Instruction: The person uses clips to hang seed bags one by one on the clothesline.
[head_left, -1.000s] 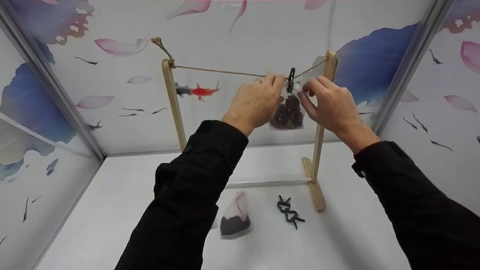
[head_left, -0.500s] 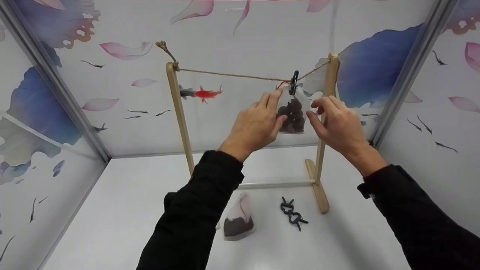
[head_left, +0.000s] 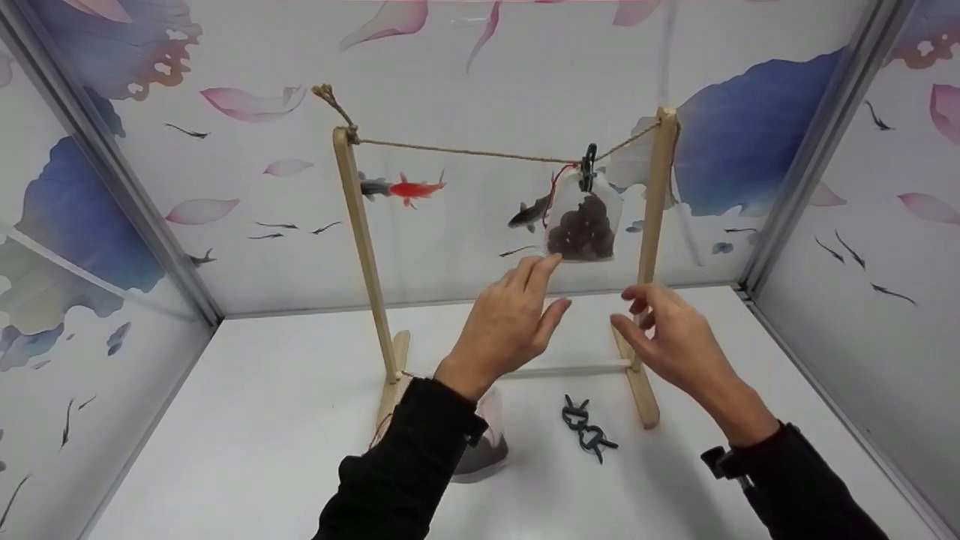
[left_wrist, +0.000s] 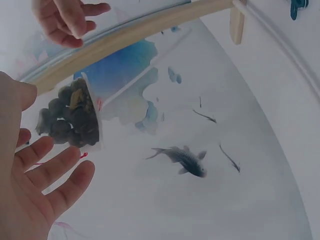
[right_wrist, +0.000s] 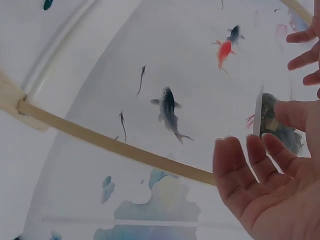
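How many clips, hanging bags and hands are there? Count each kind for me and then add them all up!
Clips: 3, one on the rope and two on the table
Hanging bag: 1
Hands: 2, the left hand and the right hand
Total: 6

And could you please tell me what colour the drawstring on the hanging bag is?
The drawstring is red, seen best in the head view.
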